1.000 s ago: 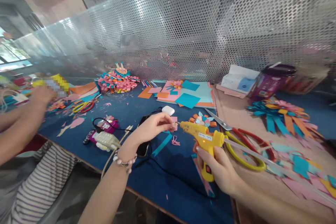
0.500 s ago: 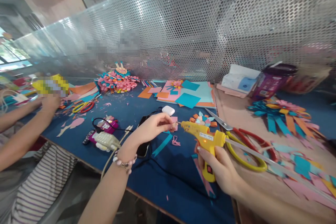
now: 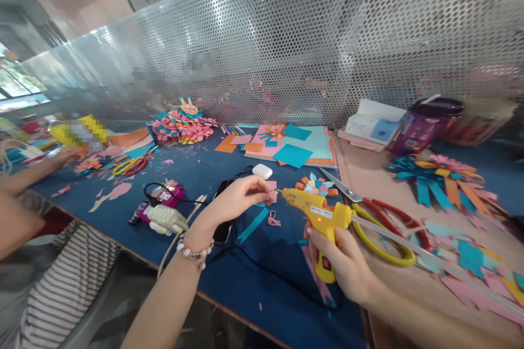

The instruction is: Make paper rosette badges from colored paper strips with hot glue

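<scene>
My right hand [image 3: 341, 259] is wrapped round the handle of a yellow hot glue gun [image 3: 317, 211], its small orange light lit and a long clear glue stick [image 3: 409, 245] running out of the back. The nozzle points left, at the fingertips of my left hand [image 3: 245, 196]. Those fingers are pinched together; what lies between them is too small to make out. Below them rest a blue paper strip [image 3: 252, 224] and a looped pink paper piece [image 3: 274, 219]. Just behind the gun sits a paper flower [image 3: 315, 184] in orange, cream and light blue.
Large scissors [image 3: 393, 229] lie right of the gun, beside paper scraps [image 3: 470, 259]. A phone [image 3: 223, 229], a white earphone case [image 3: 262, 171] and a power strip [image 3: 164, 210] are near my left arm. A co-worker's arm [image 3: 36, 169] reaches in from the left.
My hands and the glue gun hold almost the same position. At the left, the co-worker's arm has drawn back and a paper flower shows near that hand.
</scene>
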### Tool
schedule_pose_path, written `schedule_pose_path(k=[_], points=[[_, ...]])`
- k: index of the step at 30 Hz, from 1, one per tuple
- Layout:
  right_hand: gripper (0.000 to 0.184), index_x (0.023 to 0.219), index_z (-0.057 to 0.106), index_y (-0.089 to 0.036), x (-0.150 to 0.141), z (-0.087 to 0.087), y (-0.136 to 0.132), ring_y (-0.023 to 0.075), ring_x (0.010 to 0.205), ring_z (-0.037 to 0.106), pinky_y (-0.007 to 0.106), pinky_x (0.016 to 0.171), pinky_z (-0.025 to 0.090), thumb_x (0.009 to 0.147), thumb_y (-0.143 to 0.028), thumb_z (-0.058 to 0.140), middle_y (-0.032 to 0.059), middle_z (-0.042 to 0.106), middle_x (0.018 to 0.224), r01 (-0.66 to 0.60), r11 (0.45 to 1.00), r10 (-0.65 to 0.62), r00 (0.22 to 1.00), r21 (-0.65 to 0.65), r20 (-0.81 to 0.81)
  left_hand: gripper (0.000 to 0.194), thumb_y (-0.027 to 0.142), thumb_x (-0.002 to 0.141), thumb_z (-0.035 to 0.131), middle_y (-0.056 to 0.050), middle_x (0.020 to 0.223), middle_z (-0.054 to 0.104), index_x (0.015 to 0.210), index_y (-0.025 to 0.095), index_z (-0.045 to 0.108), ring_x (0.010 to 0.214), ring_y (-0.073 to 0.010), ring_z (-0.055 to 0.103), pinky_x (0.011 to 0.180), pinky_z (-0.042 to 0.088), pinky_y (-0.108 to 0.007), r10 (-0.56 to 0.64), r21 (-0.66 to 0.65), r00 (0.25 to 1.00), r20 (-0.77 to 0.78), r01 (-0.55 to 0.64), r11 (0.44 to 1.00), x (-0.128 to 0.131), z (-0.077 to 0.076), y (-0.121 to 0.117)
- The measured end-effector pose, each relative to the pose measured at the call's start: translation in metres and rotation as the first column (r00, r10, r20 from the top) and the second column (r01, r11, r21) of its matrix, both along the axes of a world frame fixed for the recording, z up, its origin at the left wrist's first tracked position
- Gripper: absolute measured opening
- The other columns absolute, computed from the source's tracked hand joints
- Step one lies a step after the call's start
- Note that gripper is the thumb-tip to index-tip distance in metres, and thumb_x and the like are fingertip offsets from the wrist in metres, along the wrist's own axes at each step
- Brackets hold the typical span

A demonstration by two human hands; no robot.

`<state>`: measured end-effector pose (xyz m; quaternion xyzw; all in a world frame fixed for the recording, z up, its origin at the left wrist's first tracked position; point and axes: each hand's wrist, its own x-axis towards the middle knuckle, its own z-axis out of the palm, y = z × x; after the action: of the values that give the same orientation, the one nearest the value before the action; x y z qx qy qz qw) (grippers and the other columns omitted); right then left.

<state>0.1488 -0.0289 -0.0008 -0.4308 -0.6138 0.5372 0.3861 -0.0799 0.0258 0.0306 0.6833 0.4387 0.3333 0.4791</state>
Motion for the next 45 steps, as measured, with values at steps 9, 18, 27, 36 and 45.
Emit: schedule_pose_path(k=[9,18,27,36,45], points=[[0.053,0.051,0.044,-0.019,0.001,0.0,0.0,0.0117,0.049,0.044,0.024,0.047,0.037,0.081,-0.062,0.05,0.0002,0.048,0.049,0.003,1.0,-0.002,1.0,0.013,-0.009,0.02,0.033,0.084,0.062,-0.007,0.094,0.068,0.091,0.015,0.059,0.091,-0.0179,0.065,0.086,0.049,-0.034,0.015,0.016,1.0,-0.006,-0.015,1.0,0.0,0.001,0.0],[0.052,0.051,0.045,-0.02,0.002,-0.004,0.003,0.014,0.053,0.047,0.027,0.051,0.039,0.081,-0.062,0.049,0.0009,0.049,0.05,0.009,1.0,-0.009,1.0,0.028,-0.003,0.013,0.029,0.084,0.061,-0.004,0.089,0.066,0.087,0.016,0.062,0.087,-0.0167,0.063,0.082,0.048,-0.03,0.045,0.121,0.994,-0.1,-0.033,0.992,-0.002,0.001,0.002],[0.052,0.053,0.045,-0.02,0.004,-0.005,0.003,0.0133,0.053,0.045,0.026,0.052,0.037,0.083,-0.062,0.048,0.0006,0.049,0.051,0.007,1.0,-0.007,0.999,0.01,0.033,0.013,0.028,0.086,0.059,-0.006,0.093,0.067,0.09,0.016,0.063,0.091,-0.0182,0.064,0.085,0.048,-0.031,0.045,0.121,0.992,-0.114,-0.031,0.992,-0.004,0.002,0.001],[0.054,0.05,0.047,-0.019,0.003,-0.005,0.005,0.0127,0.049,0.046,0.025,0.049,0.039,0.079,-0.064,0.05,0.0005,0.049,0.048,0.053,0.998,-0.054,0.998,0.014,0.023,0.014,0.03,0.084,0.061,-0.004,0.09,0.066,0.088,0.016,0.062,0.088,-0.0168,0.064,0.085,0.049,-0.031,0.083,0.106,0.995,-0.062,-0.076,0.991,-0.001,0.004,0.0],[0.052,0.065,0.053,-0.017,-0.012,0.041,0.032,0.0109,0.054,0.051,0.023,0.051,0.042,0.088,-0.062,0.039,0.0019,0.057,0.063,0.089,0.98,-0.107,0.99,0.176,0.097,0.024,0.036,0.082,0.065,-0.005,0.089,0.069,0.095,0.018,0.059,0.08,-0.016,0.067,0.07,0.054,-0.027,0.424,0.245,0.799,0.427,-0.553,0.796,-0.012,0.015,0.002]])
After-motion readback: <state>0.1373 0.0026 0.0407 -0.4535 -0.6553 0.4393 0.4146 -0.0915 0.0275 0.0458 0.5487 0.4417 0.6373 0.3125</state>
